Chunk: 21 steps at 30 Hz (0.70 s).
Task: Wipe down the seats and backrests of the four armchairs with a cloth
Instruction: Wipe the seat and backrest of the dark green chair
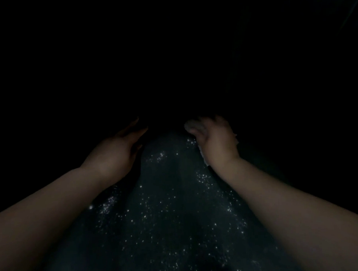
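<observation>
The view is very dark. My left hand (120, 146) reaches forward left of centre with its fingers straight, holding nothing that I can see. My right hand (213, 139) reaches forward right of centre and lies over a pale cloth (235, 137), whose ragged edge shows beside and under the palm. Whether the fingers curl round the cloth is hidden in the dark. No armchair can be made out; the upper half of the frame is black.
Between and below my forearms lies a dark garment with glittering specks (173, 208). Everything beyond the hands is too dark to tell.
</observation>
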Tool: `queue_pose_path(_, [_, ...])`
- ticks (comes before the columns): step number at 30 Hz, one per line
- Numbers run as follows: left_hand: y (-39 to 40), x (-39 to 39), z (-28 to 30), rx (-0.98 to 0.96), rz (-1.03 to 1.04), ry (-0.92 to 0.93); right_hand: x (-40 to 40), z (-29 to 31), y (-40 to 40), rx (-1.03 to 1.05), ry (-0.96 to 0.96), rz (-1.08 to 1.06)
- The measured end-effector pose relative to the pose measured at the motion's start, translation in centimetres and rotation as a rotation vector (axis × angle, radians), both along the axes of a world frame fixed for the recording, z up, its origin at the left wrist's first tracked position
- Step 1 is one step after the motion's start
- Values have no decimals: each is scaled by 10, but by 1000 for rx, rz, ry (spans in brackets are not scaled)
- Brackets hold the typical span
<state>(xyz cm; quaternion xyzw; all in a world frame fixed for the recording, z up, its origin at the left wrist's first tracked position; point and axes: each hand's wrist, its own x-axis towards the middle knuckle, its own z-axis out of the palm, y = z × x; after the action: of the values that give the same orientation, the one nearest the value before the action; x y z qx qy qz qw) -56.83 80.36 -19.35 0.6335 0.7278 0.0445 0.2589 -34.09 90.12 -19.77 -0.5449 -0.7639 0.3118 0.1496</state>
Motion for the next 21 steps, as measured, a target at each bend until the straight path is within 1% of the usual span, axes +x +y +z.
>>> queue_pose_path(1, [-1, 0, 0, 0, 4, -13, 0, 0, -11, 25, 11, 98])
queue_pose_path(3, [-2, 0, 3, 15, -2, -13, 9, 4, -29, -25, 51, 284])
queue_pose_path(4, [-3, 0, 4, 21, -2, -8, 15, 6, -33, -64, 79, 336])
queue_pose_path(5, [-4, -1, 4, 23, 1, -6, 20, 8, -32, -107, 114, 319])
queue_pose_path(6, [-6, -2, 5, 26, 9, -12, 22, 8, -27, -122, 154, 243])
queue_pose_path(8, [-6, -4, 6, 32, 30, -36, 12, 7, -6, -85, 186, 14])
queue_pose_path(9, [-6, -5, 6, 33, 38, -44, 3, 5, 7, -95, 182, -61])
queue_pose_path(10, [-6, -6, 5, 33, 39, -46, -8, 3, 17, -149, 184, -94])
queue_pose_path(11, [-6, -7, 5, 31, 39, -46, -16, 0, 20, -198, 168, -82])
queue_pose_path(12, [-6, -7, 5, 31, 42, -46, -23, -1, 17, -202, 125, -39])
queue_pose_path(14, [-7, -7, 7, 53, 49, -45, -25, 0, -4, -107, 59, 116])
queue_pose_path(16, [-12, -8, 12, 61, 63, -46, -14, 5, -31, -82, 89, 312])
queue_pose_path(18, [-17, -11, 17, 25, 80, -52, -3, 11, -48, -146, 129, 422])
queue_pose_path(19, [-20, -13, 19, 0, 89, -49, -2, 13, -47, -175, 144, 410])
queue_pose_path(21, [-26, -17, 19, -43, 88, -40, -12, 12, -34, -152, 178, 266])
